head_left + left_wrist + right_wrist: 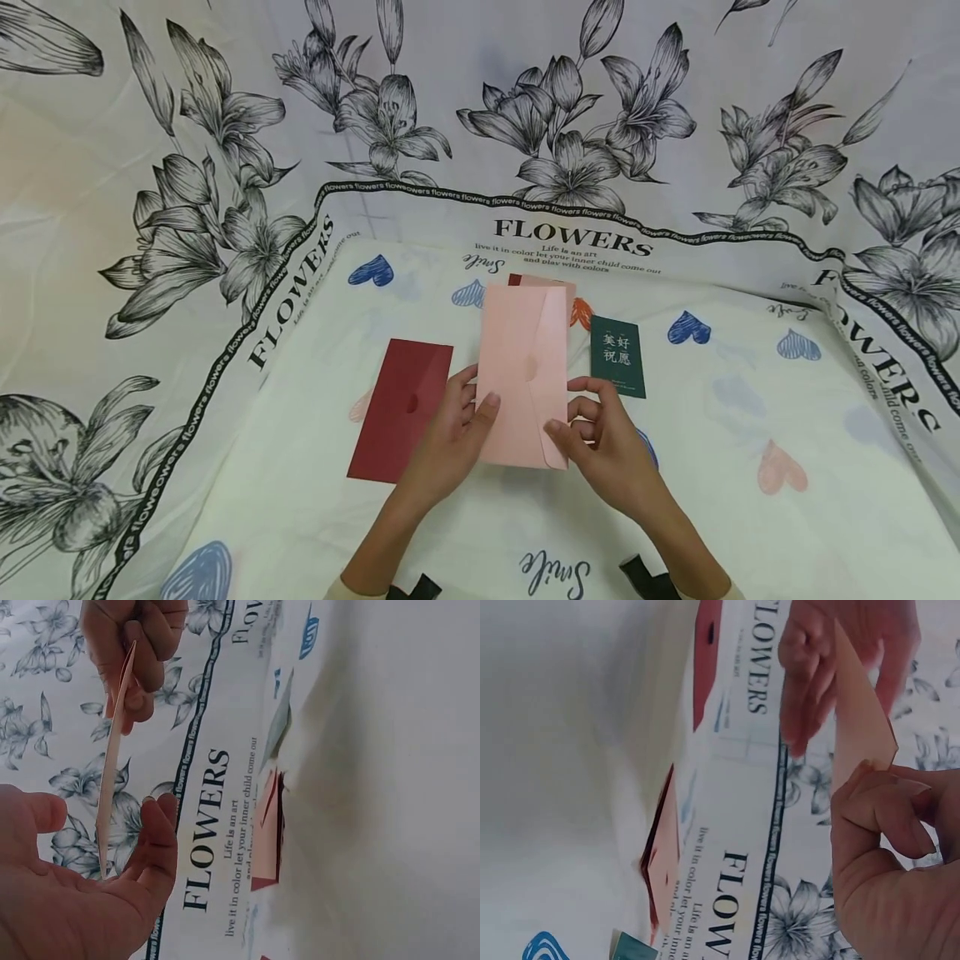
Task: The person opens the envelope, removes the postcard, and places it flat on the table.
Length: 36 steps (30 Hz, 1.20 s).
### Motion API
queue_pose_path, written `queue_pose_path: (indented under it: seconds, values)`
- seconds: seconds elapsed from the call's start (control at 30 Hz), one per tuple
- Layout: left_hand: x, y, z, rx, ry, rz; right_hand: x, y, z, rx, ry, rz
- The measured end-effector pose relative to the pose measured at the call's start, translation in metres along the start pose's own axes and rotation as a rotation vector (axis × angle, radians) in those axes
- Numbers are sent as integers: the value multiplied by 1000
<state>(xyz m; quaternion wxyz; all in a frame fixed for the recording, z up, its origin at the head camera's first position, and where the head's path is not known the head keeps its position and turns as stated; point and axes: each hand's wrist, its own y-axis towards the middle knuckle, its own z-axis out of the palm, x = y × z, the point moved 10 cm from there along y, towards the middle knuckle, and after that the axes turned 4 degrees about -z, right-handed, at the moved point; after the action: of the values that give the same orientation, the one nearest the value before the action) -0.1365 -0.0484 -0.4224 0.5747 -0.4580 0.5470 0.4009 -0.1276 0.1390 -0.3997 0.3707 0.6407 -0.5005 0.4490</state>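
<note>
Pale pink paper makes up the slim rectangular envelope with a long side flap (510, 333) at the centre of the work, held upright and clear of the white cloth printed with hearts (720, 533). Taking that envelope as the middle of the dial, the left hand (450, 446) is at eight o'clock, its fingers curved loosely around the left edge; in the left wrist view its thumb looks to stand off the paper, so this grip seems more a cradle than a clamp. At four o'clock the right hand (613, 454) has a closer grip, pinching the right edge between thumb and bent fingers, low on the flap (553, 350). Between eight and nine o'clock lies a flat dark red paper envelope (401, 408); just short of three is a small dark green card with white characters (618, 357); at twelve, a pink and dark red paper piece (555, 282) is mostly hidden. The step in hand appears to be handling the flap, though whether to lift or settle it cannot be told. The next move probably calls for a firmer left grip while the right thumb works along the flap without creasing it.
</note>
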Motion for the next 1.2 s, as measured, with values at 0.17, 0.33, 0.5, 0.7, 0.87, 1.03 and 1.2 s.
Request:
queue_pose_path:
  seconds: [0.17, 0.33, 0.5, 0.7, 0.87, 1.03, 1.2]
  values:
    - [-5, 2, 1, -8, -81, 18, -4, -13, 10, 11, -19, 42]
    - [-12, 4, -3, -52, -129, 54, -5, -23, 19, 33, -20, 77]
    - [-15, 2, -5, -76, -133, 76, -2, -27, 19, 2, -65, 87]
    - [-18, -2, -5, -129, -96, 103, 4, -28, 14, -85, -322, 40]
    - [-30, -9, 0, -153, -72, 168, 6, -28, 11, -138, -483, 69]
    - [-35, -12, 7, -133, -72, 206, 7, -28, 11, -150, -537, 85]
    - [-33, -12, 10, -114, -50, 202, 8, -27, 10, -150, -558, 55]
